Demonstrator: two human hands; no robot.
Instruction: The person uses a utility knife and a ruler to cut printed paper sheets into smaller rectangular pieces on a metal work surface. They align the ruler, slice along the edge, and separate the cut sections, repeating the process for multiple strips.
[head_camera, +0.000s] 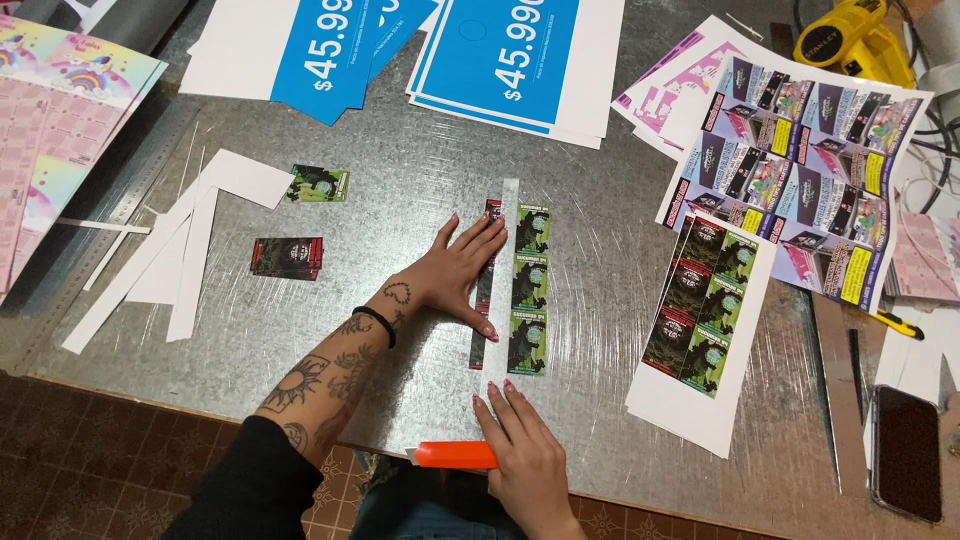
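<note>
My left hand (455, 272) lies flat on the metal table (400, 200), fingers spread, pressing a narrow dark printed strip (484, 300) beside a metal ruler (505, 250). A column of green printed cards (530, 290) sits just right of the ruler. My right hand (525, 455) is at the near table edge, holding an orange utility knife (455, 455) that points left, near the ruler's lower end.
White paper offcuts (170, 260) and two small card stacks (288, 257) lie left. Blue price signs (500, 55) at the back. Printed sheets (790, 150), a card sheet (705, 310), a phone (907, 450) and a yellow tool (850, 35) sit right.
</note>
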